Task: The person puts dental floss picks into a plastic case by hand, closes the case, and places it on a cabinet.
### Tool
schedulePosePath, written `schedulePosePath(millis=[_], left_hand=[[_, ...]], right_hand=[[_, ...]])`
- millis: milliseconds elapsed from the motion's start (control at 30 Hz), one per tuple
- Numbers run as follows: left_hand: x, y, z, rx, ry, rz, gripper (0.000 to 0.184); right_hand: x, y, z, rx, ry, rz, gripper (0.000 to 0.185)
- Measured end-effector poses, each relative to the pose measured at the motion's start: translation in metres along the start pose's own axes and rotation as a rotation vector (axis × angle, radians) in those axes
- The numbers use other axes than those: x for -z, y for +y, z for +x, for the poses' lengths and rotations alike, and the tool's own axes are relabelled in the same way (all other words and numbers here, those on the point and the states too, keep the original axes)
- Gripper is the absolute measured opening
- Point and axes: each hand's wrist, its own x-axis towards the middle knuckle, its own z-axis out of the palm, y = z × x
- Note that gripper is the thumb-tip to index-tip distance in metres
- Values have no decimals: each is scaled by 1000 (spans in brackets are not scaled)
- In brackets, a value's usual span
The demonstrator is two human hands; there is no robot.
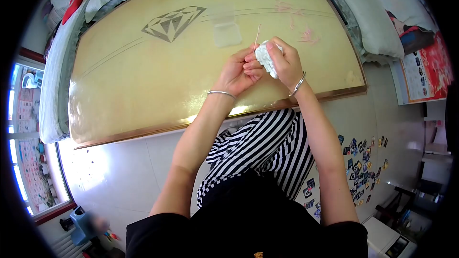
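My left hand [240, 73] is closed, its fingertips pinching a thin pale pink stick [258, 36] that points up and away from me. Close beside it, my right hand [286, 62] grips a crumpled white wad [266, 59], which looks like tissue or cloth. The two hands nearly meet over the near part of the table [158, 86]. Just beyond them lies a clear plastic box [226, 34], apparently with its lid folded back. Small pink pieces [308, 35] are scattered to the right, with more pink sticks [287, 7] farther back.
A dark diamond pattern [173, 23] marks the tabletop. Pale cushioned seats [351, 12] run along the table's far and side edges. Many small cards [356, 167] are strewn over the floor at right. A blue object [82, 227] stands at lower left.
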Motion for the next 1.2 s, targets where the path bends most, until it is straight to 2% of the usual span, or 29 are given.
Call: schedulePosePath(millis=[67,133,167,233,367,533,767,833,867,933,967,1033,1067,1133,1200], left_hand=[[-2,-2,0,-51,22,101,17],[-7,-5,-1,-219,127,518,15],[-10,-7,-2,-225,128,519,15],[-15,-9,-6,-361,250,884,15],[-11,-8,-7,-419,258,938,19],[-15,-19,-12,-501,324,969,19],[-12,-17,-15,-449,309,1090,18],[-19,-11,-16,-568,377,1224,19],[-24,-6,-16,-566,377,1226,19],[-38,4,-16,-589,366,1293,18],[-41,10,-15,-591,366,1294,18],[-44,20,-13,-468,282,1479,17],[-44,22,-13,-469,281,1480,17],[-43,26,-14,-481,321,1425,16],[-40,22,-15,-520,352,1390,17]], right_hand=[[2,2,7,-1,6,13,29],[3,-2,24,-30,101,33,27],[4,-2,26,-27,97,35,27],[5,1,28,-84,70,-38,27],[-5,3,1,-50,14,59,28],[5,2,9,-159,45,80,28],[-5,-6,9,-81,-45,162,24],[2,-9,8,-136,-160,148,21],[6,-11,8,-136,-158,149,21],[13,-25,11,-203,-345,31,22],[14,-28,12,-201,-347,31,22],[15,-31,14,-226,-417,-32,23],[15,-31,15,-225,-417,-32,23],[15,-34,18,-65,-248,-196,26],[17,-47,24,-38,-165,-199,27]])
